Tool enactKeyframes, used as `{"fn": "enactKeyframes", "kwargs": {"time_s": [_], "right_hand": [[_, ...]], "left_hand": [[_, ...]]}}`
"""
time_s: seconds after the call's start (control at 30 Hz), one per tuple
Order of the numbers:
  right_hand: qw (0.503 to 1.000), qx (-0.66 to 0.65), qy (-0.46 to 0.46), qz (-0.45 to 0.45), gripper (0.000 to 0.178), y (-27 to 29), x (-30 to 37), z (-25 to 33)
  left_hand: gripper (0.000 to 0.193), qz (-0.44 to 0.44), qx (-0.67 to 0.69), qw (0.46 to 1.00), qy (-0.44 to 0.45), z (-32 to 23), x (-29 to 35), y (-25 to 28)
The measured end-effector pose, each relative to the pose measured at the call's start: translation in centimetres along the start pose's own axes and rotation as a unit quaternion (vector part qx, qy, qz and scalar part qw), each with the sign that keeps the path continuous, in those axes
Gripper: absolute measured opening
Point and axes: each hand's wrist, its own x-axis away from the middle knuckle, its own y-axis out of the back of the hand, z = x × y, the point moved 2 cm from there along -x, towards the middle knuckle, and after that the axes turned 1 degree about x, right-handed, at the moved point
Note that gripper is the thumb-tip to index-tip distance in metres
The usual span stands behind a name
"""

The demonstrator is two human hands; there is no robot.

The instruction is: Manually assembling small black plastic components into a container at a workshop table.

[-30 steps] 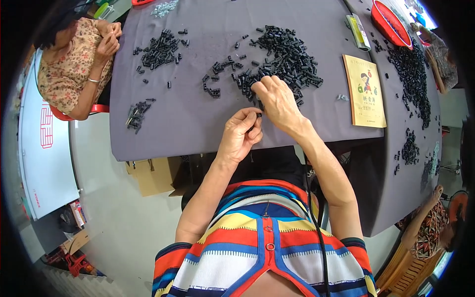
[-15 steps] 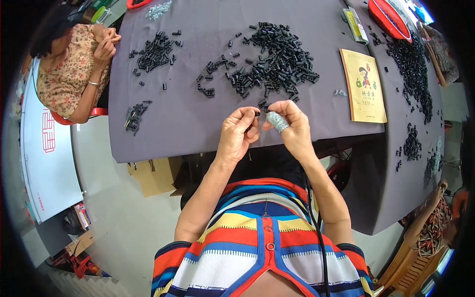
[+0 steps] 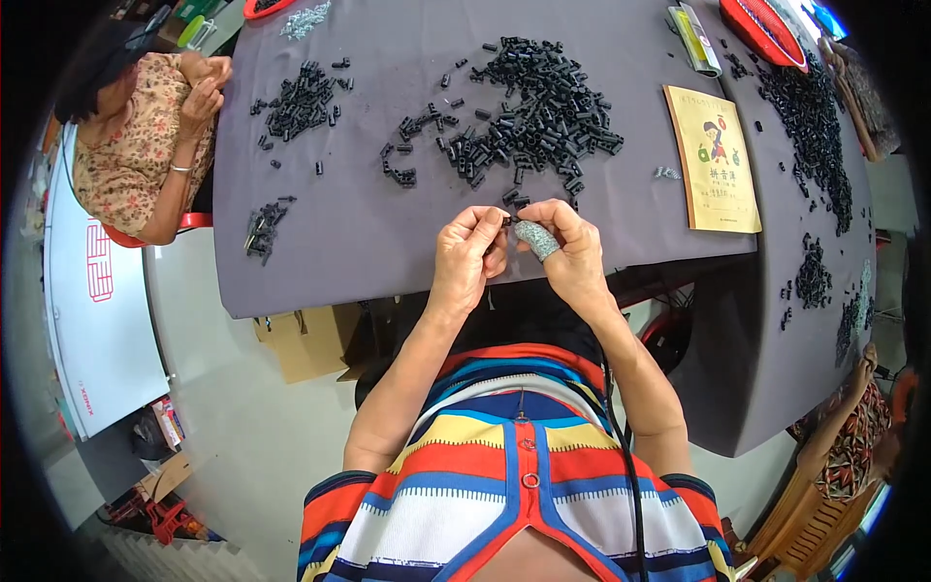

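Over the table's near edge, my left hand (image 3: 467, 254) pinches a small black cylindrical part (image 3: 507, 221) between thumb and fingers. My right hand (image 3: 574, 254) meets it from the other side, fingertips closed at the same part; whether it grips a second piece is too small to tell. Grey speckled wrapping (image 3: 536, 239) covers one digit of my right hand. Just beyond my hands lies a large heap of similar black parts (image 3: 553, 107), with a loose curved row of them (image 3: 400, 177) to its left.
A smaller black heap (image 3: 299, 105) and a cluster of thin pieces (image 3: 264, 231) lie left. A yellow notebook (image 3: 713, 160) is at right, below a red basket (image 3: 764, 34). Another person (image 3: 145, 136) sits at the left edge, and one more (image 3: 853, 446) at lower right.
My right hand has shifted slightly left, its fingertips coming up against the black part in my left hand. The gap between my hands has closed.
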Motion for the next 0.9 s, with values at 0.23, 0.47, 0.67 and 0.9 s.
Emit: {"fn": "enactKeyframes", "kwargs": {"time_s": [0.23,0.47,0.67,0.9], "right_hand": [[1.000,0.012,0.018,0.008,0.023,-0.2,0.1,0.1],[0.997,-0.043,-0.054,-0.017,0.018,-0.3,0.3,-0.5],[0.998,-0.042,-0.045,-0.021,0.014,-0.3,0.1,-0.7],[0.998,-0.037,-0.045,-0.016,0.014,-0.4,0.2,-0.8]], "left_hand": [[0.017,-0.005,-0.008,1.000,-0.002,0.0,-0.2,0.0],[0.023,0.021,0.039,0.999,-0.009,0.2,0.2,0.1],[0.021,0.023,0.054,0.998,-0.007,0.2,0.0,0.0],[0.017,0.013,0.024,0.999,-0.022,0.5,-0.1,-0.1]]}}
